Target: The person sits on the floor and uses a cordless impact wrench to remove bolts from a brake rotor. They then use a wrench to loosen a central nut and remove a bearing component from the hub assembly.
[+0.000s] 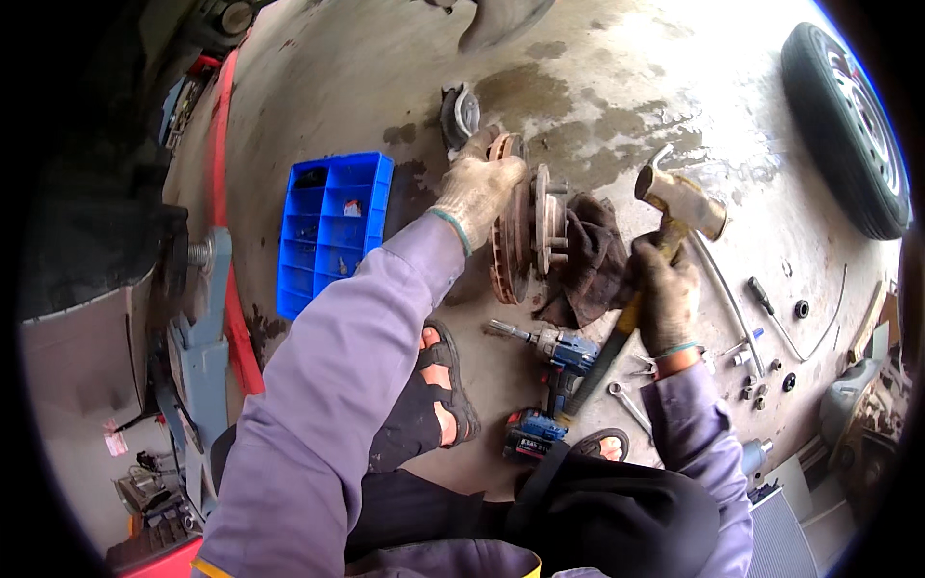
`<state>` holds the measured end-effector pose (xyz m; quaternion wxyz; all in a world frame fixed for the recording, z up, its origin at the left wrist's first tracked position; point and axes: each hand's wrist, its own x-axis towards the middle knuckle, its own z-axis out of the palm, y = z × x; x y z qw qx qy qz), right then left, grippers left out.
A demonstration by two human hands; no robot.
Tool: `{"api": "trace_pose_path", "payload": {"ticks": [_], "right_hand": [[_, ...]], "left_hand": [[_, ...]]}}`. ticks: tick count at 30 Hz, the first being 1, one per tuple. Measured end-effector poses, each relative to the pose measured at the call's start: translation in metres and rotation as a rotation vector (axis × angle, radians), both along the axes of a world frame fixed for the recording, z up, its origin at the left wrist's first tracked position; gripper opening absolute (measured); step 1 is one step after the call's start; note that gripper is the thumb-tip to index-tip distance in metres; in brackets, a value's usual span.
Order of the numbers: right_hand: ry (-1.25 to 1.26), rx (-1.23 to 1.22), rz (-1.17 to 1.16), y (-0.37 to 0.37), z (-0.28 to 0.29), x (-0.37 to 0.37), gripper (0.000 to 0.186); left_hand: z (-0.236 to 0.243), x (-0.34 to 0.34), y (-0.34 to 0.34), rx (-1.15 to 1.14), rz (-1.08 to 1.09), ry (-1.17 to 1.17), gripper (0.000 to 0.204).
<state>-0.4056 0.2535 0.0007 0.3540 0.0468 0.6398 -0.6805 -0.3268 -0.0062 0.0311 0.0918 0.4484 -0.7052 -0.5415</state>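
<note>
My left hand [477,188], in a soiled work glove, grips the upper edge of a rusty brake disc [508,255] that stands on edge. Just right of the disc is a wheel hub [545,217] with studs; whether the two touch I cannot tell. My gloved right hand [667,301] is closed round the handle of a hammer [682,200], close below its heavy metal head. The head is raised to the right of the hub, and the dark and yellow handle slants down left. A dark, dirty rag [593,255] lies beside the hub.
A blue divided tray [334,226] lies left of the disc. Below is a blue cordless impact wrench [559,361], near my sandalled feet. Wrenches, sockets and a screwdriver [761,296] are scattered right. A tyre [848,130] stands far right; a red beam [224,193] runs along the left.
</note>
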Motion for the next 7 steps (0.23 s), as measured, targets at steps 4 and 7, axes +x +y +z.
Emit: {"api": "trace_pose_path", "payload": {"ticks": [4, 7], "right_hand": [[0.436, 0.301, 0.412, -0.026, -0.027, 0.037, 0.04], [0.058, 0.085, 0.24, -0.026, -0.002, 0.034, 0.052]], "left_hand": [[-0.012, 0.005, -0.006, 0.032, 0.014, 0.04, 0.071], [-0.018, 0.02, -0.023, 0.233, 0.048, 0.165, 0.082]]}}
